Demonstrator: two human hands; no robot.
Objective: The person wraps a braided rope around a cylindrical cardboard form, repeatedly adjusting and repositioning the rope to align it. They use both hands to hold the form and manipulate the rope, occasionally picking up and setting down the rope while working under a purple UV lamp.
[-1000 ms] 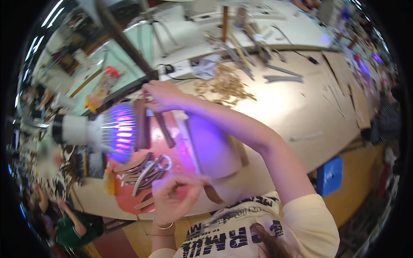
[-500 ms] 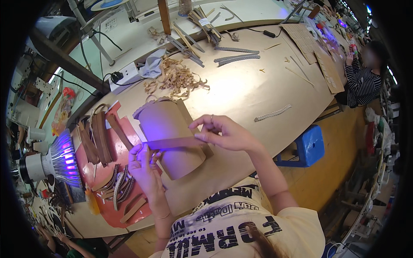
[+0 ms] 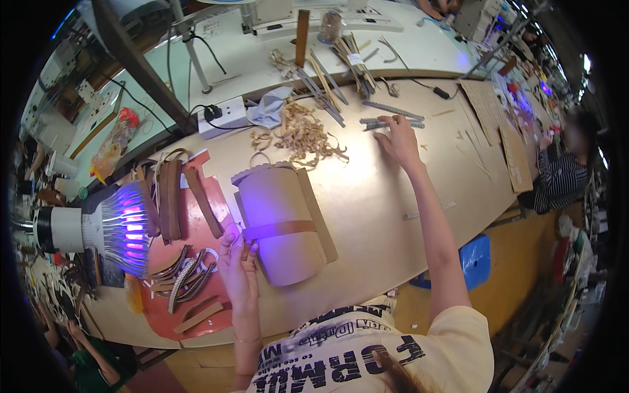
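Observation:
A brown flat strip (image 3: 282, 228) lies across a curved tan panel (image 3: 278, 196) with one scalloped edge. At the strip's left end is my left hand (image 3: 238, 265), fingers bent and pinching that end under violet light. My right hand (image 3: 401, 145) is stretched far over the table at the grey braided strips (image 3: 411, 123). Its thumb and fingers are apart, with the fingertips touching or just above the lower strips. Another grey braided strip (image 3: 393, 109) lies just beyond. The hand partly hides the lower strips.
A violet-lit lamp (image 3: 124, 229) stands at left beside a red mat (image 3: 200, 187) with brown straps (image 3: 171, 200) and braided pieces (image 3: 180, 281). Behind the panel are curly tan scraps (image 3: 304, 134) and a white power strip (image 3: 226, 118). A blue stool (image 3: 475, 262) stands off the right edge.
My right hand has let go of the brown strip's right end and moved far and right to the grey braided strips. The brown strip now rests across the panel. The view has shifted.

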